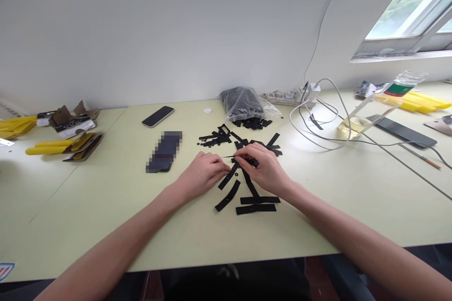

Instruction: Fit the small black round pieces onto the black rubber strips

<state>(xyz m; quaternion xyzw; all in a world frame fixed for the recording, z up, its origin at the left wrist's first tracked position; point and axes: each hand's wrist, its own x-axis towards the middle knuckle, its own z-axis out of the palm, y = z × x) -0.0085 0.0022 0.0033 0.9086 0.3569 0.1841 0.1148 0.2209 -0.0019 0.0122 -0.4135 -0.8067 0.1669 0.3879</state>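
Where the desk [197,240] came nearest in my remote view, two flat black strips [256,209] lay one behind the other, with a curved strip [229,194] beside them, all held by neither hand. Beyond them, a small ring [236,174] rested near the hands. My right hand [263,164] pinched a thin black piece [228,156] between thumb and finger, just above the desk in the gap between the hands. My left hand [201,175] had its fingers bunched close by; I could not tell what they gripped. Farther off lay a cluster of small black parts [215,138] and, past those, a bag [243,103] with plenty inside. I judged the work partway at most: one piece in hand, many pieces left loose, and nothing I could confidently call finished.
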